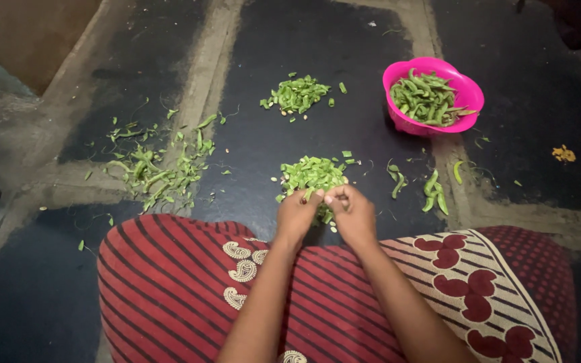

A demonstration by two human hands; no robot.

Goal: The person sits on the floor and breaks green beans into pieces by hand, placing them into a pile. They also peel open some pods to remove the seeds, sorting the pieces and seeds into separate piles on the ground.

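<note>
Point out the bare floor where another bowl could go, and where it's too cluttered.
Free: the dark floor between the far pile of cut pieces and the pink bowl, and the dark patch right of the bowl. Crowded: the near pile under the left hand and right hand, the trimmings on the left, and the loose pods.

Over a dark stone floor (344, 60), the left hand (297, 215) and right hand (352, 214) meet, fingertips pinching a small green bean piece (309, 194) above a heap of chopped green bean pieces (312, 173). A second chopped heap (296, 94) lies farther off, a round pink plastic bowl of whole green pods (432, 97) to the right, and scattered green strings and trimmings (159, 171) to the left.
</note>
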